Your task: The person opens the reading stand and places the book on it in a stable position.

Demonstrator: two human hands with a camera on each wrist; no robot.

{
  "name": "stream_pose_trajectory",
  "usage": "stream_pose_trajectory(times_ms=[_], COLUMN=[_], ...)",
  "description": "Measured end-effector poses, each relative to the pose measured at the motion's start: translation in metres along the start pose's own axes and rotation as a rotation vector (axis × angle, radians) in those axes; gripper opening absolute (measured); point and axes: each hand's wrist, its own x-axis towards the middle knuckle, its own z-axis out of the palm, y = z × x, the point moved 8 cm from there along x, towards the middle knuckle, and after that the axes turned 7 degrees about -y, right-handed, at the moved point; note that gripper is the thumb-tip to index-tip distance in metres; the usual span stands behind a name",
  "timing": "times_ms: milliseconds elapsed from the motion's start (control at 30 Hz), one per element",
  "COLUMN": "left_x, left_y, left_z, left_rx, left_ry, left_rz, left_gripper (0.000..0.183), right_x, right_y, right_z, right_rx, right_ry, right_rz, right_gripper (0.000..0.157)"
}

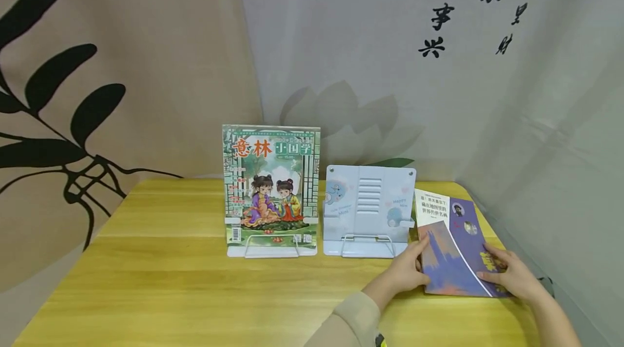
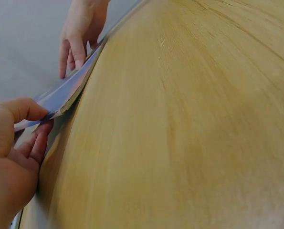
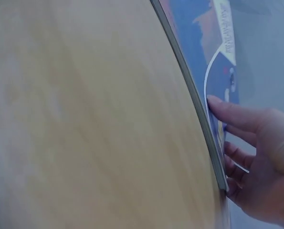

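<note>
A book [image 1: 450, 257] with a blue-purple cover, a white title corner and a painted picture is at the table's right side. My left hand [image 1: 407, 270] grips its left edge, thumb on the cover and fingers beneath, as the left wrist view shows at the book's corner [image 2: 60, 102]. On the opposite edge my right hand [image 1: 517, 276] holds the book, its thumb [image 3: 227, 112] flat on the cover and the other fingers curled at the side. The book's lower edge is close over the wooden table [image 3: 103, 124].
Just left of the book stands a pale blue book stand [image 1: 370, 206] with a wire front support. Beside it, a second stand [image 1: 234, 251] bears an upright green magazine [image 1: 270, 184] with two cartoon children. A printed curtain [image 1: 195, 76] hangs behind the table.
</note>
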Motion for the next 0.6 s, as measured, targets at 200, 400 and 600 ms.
stream_pose_trajectory(times_ms=[200,400,600], left_x=[-0.005,-0.009,-0.012], left_y=[0.002,0.003,0.006], left_z=[-0.002,-0.004,-0.013], left_rx=[-0.050,-0.041,-0.018], left_ry=[-0.035,-0.069,-0.057], left_rz=[0.077,0.081,0.087], left_gripper=[0.103,0.108,0.107], right_x=[-0.004,-0.018,-0.030], right_y=[0.001,-0.001,-0.012], right_z=[-0.003,-0.021,-0.033], right_rx=[0.126,0.171,0.226], right_ry=[0.070,0.301,0.386], right_rz=[0.007,-0.080,-0.181], right_gripper=[0.080,0.064,0.068])
